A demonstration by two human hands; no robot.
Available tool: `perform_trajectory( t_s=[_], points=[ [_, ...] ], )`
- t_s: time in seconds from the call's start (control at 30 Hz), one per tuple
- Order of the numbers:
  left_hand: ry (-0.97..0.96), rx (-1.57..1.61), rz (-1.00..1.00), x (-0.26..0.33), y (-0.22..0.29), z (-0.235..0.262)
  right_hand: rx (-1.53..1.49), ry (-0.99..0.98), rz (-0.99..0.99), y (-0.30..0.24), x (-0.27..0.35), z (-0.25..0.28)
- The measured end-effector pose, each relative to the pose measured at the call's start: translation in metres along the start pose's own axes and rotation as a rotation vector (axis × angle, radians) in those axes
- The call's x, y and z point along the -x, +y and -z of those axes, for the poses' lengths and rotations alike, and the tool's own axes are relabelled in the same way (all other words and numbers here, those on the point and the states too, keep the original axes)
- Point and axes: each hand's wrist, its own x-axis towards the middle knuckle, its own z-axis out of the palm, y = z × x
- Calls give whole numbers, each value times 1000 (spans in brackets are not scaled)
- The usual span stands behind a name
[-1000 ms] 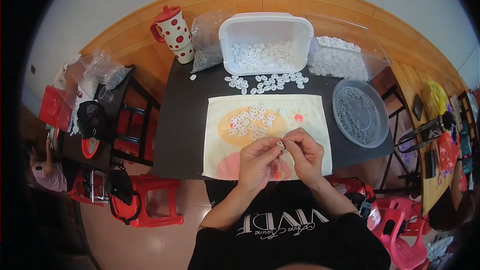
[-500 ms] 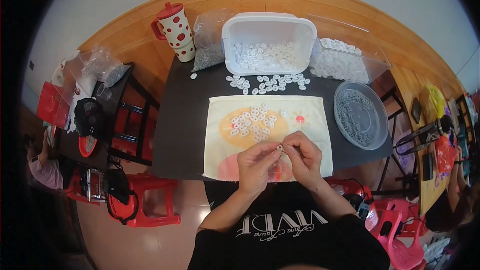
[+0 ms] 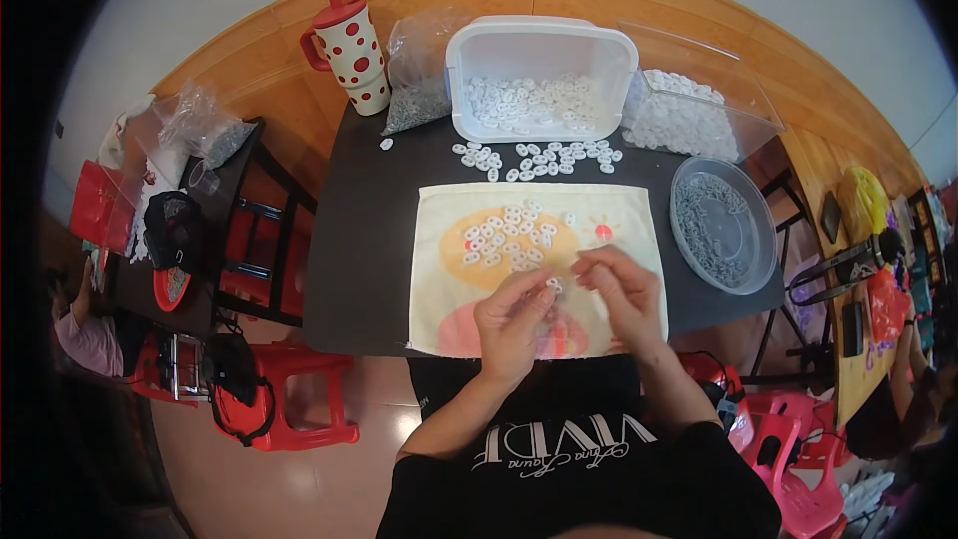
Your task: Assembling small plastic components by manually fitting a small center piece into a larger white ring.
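My left hand (image 3: 509,324) is closed in a pinch above the near part of a pale yellow cloth (image 3: 634,210). Between its thumb and index finger is a small white oval piece with two holes (image 3: 554,283). Just to the right, my right hand (image 3: 629,301) is raised, slightly blurred, with thumb and fingers apart; nothing shows in it. Beyond my hands, a loose group of the same white two-holed pieces (image 3: 512,233) lies on the cloth. A round clear tub (image 3: 773,252) with small grey metal parts, perhaps screws, stands right of the cloth.
At the back of the dark table (image 3: 349,269) stand a white bin (image 3: 454,90) of white pieces, a clear box (image 3: 743,100), a bag of grey parts (image 3: 414,105) and a red-dotted tumbler (image 3: 354,55). More pieces lie before the bin. Red stools (image 3: 309,399) flank me.
My right hand has come away from the left and moved slightly right and up, its fingers parting. The left hand keeps its pinch on the white piece.
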Motion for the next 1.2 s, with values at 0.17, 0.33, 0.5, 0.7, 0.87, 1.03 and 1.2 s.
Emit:
perform_trajectory(
  t_s=[0.17,0.33,0.5,0.7,0.87,1.03,1.2],
  points=[
    [-14,-37,-16,-5,3,15,433,61,188,1,-7,45],
    [14,-98,4,-11,10,25,815,-89,365,7,2,43],
    [-19,-170,2,-11,14,28,1070,-247,397,7,-4,17],
    [-12,-280,-12,-6,17,29,1189,-297,514,4,-10,4],
    [-66,-327,-128,-10,16,27,1065,-244,532,5,-11,10],
    [-66,-359,8,-9,15,29,954,-256,544,13,-9,18],
    [-50,-346,-30,-9,14,27,1097,-144,659,14,-7,11]
  ],
)
